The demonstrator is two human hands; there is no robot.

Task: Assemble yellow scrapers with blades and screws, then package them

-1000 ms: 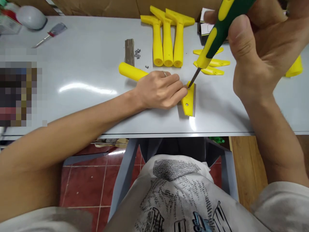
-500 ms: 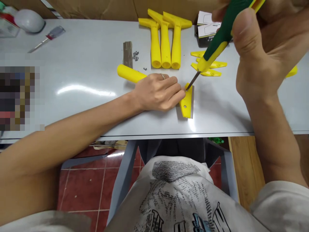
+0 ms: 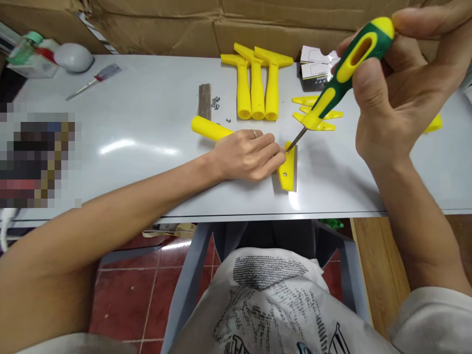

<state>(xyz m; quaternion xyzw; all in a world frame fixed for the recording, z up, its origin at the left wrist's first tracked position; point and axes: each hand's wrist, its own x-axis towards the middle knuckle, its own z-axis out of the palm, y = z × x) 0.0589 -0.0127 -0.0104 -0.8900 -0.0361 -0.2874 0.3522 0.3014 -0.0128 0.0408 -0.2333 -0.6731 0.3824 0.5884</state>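
Note:
My left hand [image 3: 249, 156] wraps over a yellow scraper [image 3: 212, 129] lying on the white table, with its handle pointing left. The scraper's head, a yellow cover plate [image 3: 286, 177] with a metal blade along its right edge, sticks out past my fingers, and a screw shows in its lower part. My right hand [image 3: 394, 93] grips a green and yellow screwdriver [image 3: 341, 78] between thumb and fingers. The driver slants down to the left, its tip at the upper part of the cover plate, close to my left fingertips; the screw there is hidden.
Several yellow scraper handles [image 3: 257, 93] lie behind my left hand. Near them are grey blades [image 3: 205, 101], small screws [image 3: 216, 103], yellow cover plates [image 3: 324, 126] and small boxes [image 3: 313, 78]. A clear-handled screwdriver [image 3: 94, 81] rests at the left. Cardboard [image 3: 158, 29] stands along the back.
The view has shifted, so the table sits lower in the picture. My right fingers have opened out around the screwdriver, whose handle has turned. My left hand still holds the scraper in place.

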